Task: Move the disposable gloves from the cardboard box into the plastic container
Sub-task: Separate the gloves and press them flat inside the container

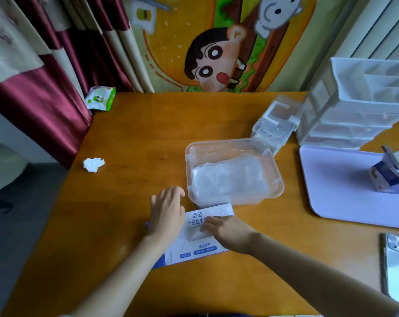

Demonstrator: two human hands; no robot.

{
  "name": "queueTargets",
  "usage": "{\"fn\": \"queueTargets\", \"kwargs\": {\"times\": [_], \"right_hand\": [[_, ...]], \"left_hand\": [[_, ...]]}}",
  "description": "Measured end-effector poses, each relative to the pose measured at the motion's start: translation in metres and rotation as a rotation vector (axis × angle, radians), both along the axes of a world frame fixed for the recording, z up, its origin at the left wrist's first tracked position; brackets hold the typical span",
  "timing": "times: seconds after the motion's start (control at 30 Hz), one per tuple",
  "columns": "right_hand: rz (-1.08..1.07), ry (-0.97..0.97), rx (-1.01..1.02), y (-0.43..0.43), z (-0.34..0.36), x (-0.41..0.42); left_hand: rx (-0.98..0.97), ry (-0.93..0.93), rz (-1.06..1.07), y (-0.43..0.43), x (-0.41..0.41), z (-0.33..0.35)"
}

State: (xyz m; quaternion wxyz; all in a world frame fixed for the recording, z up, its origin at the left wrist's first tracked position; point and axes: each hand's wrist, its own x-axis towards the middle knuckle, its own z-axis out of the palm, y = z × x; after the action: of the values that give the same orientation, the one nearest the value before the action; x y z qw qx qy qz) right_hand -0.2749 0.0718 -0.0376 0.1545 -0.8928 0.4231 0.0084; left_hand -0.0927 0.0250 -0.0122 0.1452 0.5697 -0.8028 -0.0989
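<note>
Head view: left hand is pressing flat on the cardboard box; right hand is pinching disposable gloves at its opening.

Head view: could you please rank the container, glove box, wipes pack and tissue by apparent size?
1. container
2. glove box, a near second, though nearer the camera
3. wipes pack
4. tissue
</note>
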Motion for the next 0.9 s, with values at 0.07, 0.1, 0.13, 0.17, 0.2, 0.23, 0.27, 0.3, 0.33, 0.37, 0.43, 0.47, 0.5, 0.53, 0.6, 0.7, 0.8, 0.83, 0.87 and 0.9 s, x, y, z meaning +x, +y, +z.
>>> {"fn": "queueTargets", "kwargs": {"times": [0.07, 0.1, 0.13, 0.17, 0.2, 0.23, 0.27, 0.3, 0.33, 0.37, 0.43, 0.47, 0.5, 0.53, 0.6, 0.7, 0.8, 0.83, 0.87, 0.9], "right_hand": [[-0.083, 0.112, 0.07, -0.003, 0.0, 0.011], [-0.131, 0.158, 0.088, -0.003, -0.002, 0.018], [-0.165, 0.197, 0.093, -0.003, -0.005, 0.024], [-0.183, 0.227, 0.083, -0.003, -0.006, 0.029], [-0.201, 0.249, 0.075, -0.005, -0.007, 0.033], [-0.202, 0.277, 0.075, -0.005, -0.007, 0.038], [-0.21, 0.3, 0.083, -0.008, -0.006, 0.04], [-0.209, 0.317, 0.081, -0.01, -0.006, 0.042], [-0.211, 0.328, 0.072, -0.013, -0.006, 0.043], [-0.217, 0.322, 0.061, -0.014, -0.004, 0.045], [-0.219, 0.325, 0.047, -0.016, -0.003, 0.047], [-0.216, 0.33, 0.056, -0.016, -0.003, 0.045], [-0.21, 0.336, 0.059, -0.017, -0.002, 0.043], [-0.204, 0.32, 0.044, -0.015, -0.002, 0.042], [-0.182, 0.327, 0.031, -0.011, 0.003, 0.041], [-0.225, 0.28, -0.017, -0.013, 0.002, 0.041], [-0.13, 0.249, 0.043, -0.011, 0.002, 0.041], [-0.145, 0.259, 0.029, -0.012, -0.003, 0.04], [-0.147, 0.253, 0.006, -0.015, -0.006, 0.042], [-0.147, 0.26, 0.031, -0.018, -0.005, 0.044]], "left_hand": [[0.184, -0.138, -0.035, 0.014, 0.002, -0.006], [0.249, -0.202, -0.06, 0.02, 0.002, -0.009], [0.325, -0.25, -0.089, 0.026, 0.002, -0.012], [0.405, -0.27, -0.117, 0.031, 0.001, -0.014], [0.482, -0.275, -0.143, 0.032, 0.001, -0.016], [0.548, -0.271, -0.157, 0.036, 0.003, -0.017], [0.587, -0.273, -0.179, 0.035, 0.005, -0.017], [0.601, -0.285, -0.2, 0.033, 0.007, -0.017], [0.598, -0.306, -0.22, 0.032, 0.009, -0.017], [0.591, -0.327, -0.234, 0.031, 0.011, -0.018], [0.581, -0.344, -0.244, 0.031, 0.013, -0.019], [0.58, -0.336, -0.241, 0.031, 0.014, -0.021], [0.575, -0.317, -0.232, 0.03, 0.015, -0.023], [0.571, -0.299, -0.227, 0.03, 0.016, -0.024], [0.567, -0.271, -0.226, 0.029, 0.018, -0.026], [0.545, -0.264, -0.223, 0.028, 0.02, -0.028], [0.523, -0.236, -0.204, 0.028, 0.02, -0.03], [0.519, -0.231, -0.202, 0.027, 0.019, -0.029], [0.515, -0.23, -0.2, 0.027, 0.019, -0.029], [0.512, -0.233, -0.198, 0.027, 0.019, -0.029]]}}
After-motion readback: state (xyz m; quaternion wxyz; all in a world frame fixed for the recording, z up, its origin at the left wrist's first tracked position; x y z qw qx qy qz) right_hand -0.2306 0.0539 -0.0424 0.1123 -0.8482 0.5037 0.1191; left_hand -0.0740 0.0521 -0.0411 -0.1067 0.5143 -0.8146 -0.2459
